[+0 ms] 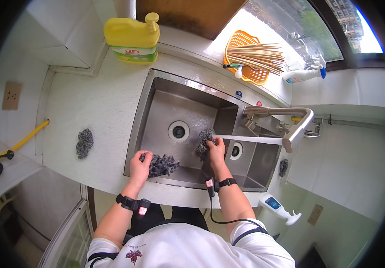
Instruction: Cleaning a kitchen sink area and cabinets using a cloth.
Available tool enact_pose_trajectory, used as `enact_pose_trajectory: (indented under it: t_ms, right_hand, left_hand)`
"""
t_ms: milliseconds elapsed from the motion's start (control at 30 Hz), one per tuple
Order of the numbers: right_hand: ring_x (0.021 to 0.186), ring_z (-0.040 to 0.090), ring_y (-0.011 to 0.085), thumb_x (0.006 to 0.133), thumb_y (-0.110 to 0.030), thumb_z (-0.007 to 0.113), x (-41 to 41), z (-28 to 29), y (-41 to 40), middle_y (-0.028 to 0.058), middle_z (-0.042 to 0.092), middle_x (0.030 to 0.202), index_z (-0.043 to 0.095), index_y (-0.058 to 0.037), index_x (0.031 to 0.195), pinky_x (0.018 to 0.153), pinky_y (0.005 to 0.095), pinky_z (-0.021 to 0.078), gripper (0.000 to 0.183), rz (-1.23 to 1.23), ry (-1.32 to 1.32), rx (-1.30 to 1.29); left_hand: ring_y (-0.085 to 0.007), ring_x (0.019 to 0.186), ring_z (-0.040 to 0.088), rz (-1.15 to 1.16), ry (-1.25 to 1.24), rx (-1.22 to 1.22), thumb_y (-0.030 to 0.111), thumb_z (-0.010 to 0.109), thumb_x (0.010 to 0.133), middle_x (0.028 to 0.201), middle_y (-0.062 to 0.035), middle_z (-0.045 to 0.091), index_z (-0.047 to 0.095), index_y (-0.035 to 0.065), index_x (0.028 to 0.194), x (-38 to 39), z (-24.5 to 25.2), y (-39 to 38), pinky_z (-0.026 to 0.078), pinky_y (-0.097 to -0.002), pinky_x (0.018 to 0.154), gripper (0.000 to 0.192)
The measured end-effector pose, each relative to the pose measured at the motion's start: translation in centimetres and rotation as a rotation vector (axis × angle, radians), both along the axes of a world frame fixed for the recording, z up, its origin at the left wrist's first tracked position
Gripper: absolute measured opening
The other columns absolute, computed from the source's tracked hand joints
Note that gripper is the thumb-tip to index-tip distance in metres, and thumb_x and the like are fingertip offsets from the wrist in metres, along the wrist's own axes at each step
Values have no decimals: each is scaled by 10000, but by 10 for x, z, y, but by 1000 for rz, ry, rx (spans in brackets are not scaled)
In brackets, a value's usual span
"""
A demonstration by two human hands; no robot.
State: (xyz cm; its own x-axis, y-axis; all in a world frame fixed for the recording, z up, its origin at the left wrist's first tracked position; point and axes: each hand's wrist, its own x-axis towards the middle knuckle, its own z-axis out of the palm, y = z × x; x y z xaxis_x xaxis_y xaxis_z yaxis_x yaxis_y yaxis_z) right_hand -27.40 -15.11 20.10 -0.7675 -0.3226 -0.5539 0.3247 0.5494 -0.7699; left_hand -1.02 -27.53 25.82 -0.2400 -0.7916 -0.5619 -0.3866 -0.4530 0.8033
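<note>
My left hand (139,170) grips a crumpled dark grey cloth (164,166) at the front left of a double-bowl stainless steel sink (160,97). Over the right side of the larger bowl, my right hand (217,151) pinches a grey mesh scourer (206,135). A stream of water (249,138) runs from the faucet (302,125) and meets the scourer near my fingertips. The larger bowl's drain (178,131) lies between and beyond my hands. My fingers and the cloth's folds hide part of what I hold.
Another grey scourer (84,143) lies on the left counter, and a dark one (283,167) right of the sink. A yellow detergent jug (132,40) stands behind. Chopsticks (256,57) rest in an orange basket (241,37) on the sill. A spray bottle (277,206) is at front right.
</note>
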Motion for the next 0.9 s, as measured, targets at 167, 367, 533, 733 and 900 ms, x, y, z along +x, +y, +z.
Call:
enact_pose_trajectory:
  t_ms: [167,367,533,733,900]
  right_hand:
    - [759,505,100,794,-19,592,-7,-1,13,8,553,823,538,-81,923,689,252,408,153,-9,-50,-206]
    - [810,529,104,833,-39,524,-4,18,23,-15,566,864,535,-111,950,700,264,429,137,-194,-426,-580]
    - [861,557,115,868,-91,502,-4,50,18,-27,581,913,533,-152,987,719,282,443,138,-230,-496,-618]
    - [836,552,97,843,-72,550,-5,57,9,-45,582,916,546,-161,998,700,261,423,179,-142,-427,-568]
    - [804,531,86,781,4,610,-4,50,1,-32,572,907,561,-107,1018,700,223,396,267,-91,-277,-456]
  left_hand:
    - [-142,820,580,-21,10,-30,226,652,877,874,-79,661,641,5,980,-3,-3,12,458,-290,760,244]
    - [-150,836,584,-10,4,-25,229,654,877,890,-83,663,640,5,984,-3,-6,17,459,-290,773,248]
    - [-146,835,578,-13,4,-21,235,649,883,899,-77,658,636,9,993,-10,4,20,457,-289,772,252]
    - [-142,844,571,-9,26,-4,237,647,886,887,-66,647,633,13,987,-14,10,19,453,-286,777,246]
    - [-149,839,579,-32,-32,-41,233,647,885,888,-79,659,633,6,976,-7,10,15,455,-290,775,245]
